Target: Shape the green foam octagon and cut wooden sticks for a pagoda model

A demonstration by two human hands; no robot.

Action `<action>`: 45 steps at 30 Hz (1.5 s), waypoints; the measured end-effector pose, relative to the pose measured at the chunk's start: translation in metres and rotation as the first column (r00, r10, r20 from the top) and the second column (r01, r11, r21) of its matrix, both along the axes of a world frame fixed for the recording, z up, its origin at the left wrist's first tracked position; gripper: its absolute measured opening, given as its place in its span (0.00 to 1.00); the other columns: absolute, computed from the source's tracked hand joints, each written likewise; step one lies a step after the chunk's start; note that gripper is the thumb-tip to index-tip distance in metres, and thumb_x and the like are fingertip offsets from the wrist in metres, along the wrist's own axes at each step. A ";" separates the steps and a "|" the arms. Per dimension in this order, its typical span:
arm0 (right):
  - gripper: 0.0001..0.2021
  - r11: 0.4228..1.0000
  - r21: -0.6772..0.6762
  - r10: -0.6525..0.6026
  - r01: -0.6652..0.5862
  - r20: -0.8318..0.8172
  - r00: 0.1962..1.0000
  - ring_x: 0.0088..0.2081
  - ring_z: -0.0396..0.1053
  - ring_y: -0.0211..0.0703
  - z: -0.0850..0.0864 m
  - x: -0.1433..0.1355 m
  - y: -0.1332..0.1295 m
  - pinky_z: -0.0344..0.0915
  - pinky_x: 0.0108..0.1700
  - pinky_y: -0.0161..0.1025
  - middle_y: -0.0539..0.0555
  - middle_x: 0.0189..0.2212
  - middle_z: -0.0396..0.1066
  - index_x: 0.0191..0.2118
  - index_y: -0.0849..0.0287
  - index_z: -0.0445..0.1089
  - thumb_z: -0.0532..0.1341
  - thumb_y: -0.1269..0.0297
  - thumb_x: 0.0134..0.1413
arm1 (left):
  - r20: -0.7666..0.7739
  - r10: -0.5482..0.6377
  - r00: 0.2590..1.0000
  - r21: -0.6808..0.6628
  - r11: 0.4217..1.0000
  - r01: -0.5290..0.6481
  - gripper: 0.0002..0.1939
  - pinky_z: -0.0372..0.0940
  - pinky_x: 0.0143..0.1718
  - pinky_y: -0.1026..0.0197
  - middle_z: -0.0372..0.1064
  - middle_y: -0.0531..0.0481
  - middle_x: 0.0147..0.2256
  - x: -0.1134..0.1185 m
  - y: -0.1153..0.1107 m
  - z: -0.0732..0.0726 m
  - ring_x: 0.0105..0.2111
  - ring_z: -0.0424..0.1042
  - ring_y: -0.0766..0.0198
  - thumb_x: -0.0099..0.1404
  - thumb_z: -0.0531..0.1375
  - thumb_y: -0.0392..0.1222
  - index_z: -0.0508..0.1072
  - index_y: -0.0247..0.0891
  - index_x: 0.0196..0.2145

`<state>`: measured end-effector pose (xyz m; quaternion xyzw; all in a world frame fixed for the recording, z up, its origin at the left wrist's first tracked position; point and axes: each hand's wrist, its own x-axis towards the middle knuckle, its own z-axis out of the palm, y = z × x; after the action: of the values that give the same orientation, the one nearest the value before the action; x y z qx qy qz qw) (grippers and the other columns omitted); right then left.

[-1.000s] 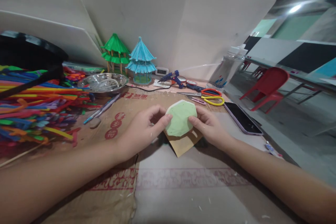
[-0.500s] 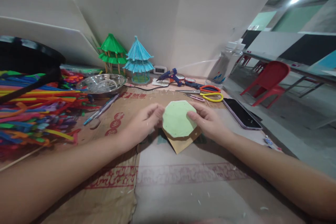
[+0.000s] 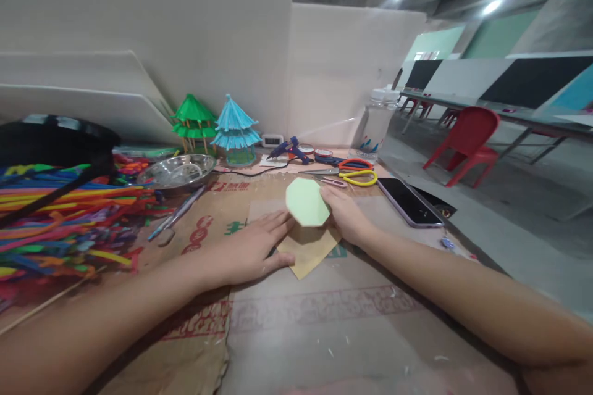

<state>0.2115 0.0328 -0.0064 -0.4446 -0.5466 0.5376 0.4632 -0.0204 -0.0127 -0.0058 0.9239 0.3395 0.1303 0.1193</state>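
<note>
The tan sheet (image 3: 306, 254) lies on the covered worktop (image 3: 361, 333) between the two hands, one corner pointing toward the person. Over its far part is a pale green octagon (image 3: 306, 202), which hides that part; whether the two touch along the far side cannot be told. The octagon is about as broad as it is tall, so it shows no clear long axis, while the visible part of the sheet narrows to its near corner.

The right hand (image 3: 346, 215) is at the far right of the sheet and has the octagon gripped by its right edge, its fingertips partly hidden. The left hand (image 3: 254, 248) lies spread and unclenched at the left of the sheet, thumb tip at the sheet's left side, fingers running toward the octagon's lower left edge; whether they touch it is unclear. So the right hand is the nearer to the octagon, the left to the sheet's near corner.

Beyond the sheet to the right are scissors (image 3: 359, 178); farther right of it lies a phone (image 3: 410, 200).
</note>
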 end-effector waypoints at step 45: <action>0.39 0.724 0.103 0.203 -0.682 0.913 0.353 0.73 0.41 0.61 0.027 0.050 -0.056 0.43 0.71 0.58 0.69 0.72 0.43 0.71 0.67 0.53 0.55 0.44 0.64 | 0.523 0.599 0.607 -0.256 0.789 -0.558 0.28 0.64 0.56 0.48 0.74 0.38 0.51 -0.029 0.063 -0.016 0.53 0.71 0.45 0.66 0.49 0.58 0.72 0.35 0.51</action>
<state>0.2615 -0.0237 0.0209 -0.3489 -0.9141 0.2007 0.0503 -0.0496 0.0505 -0.0215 0.6742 0.5705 0.4248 0.1988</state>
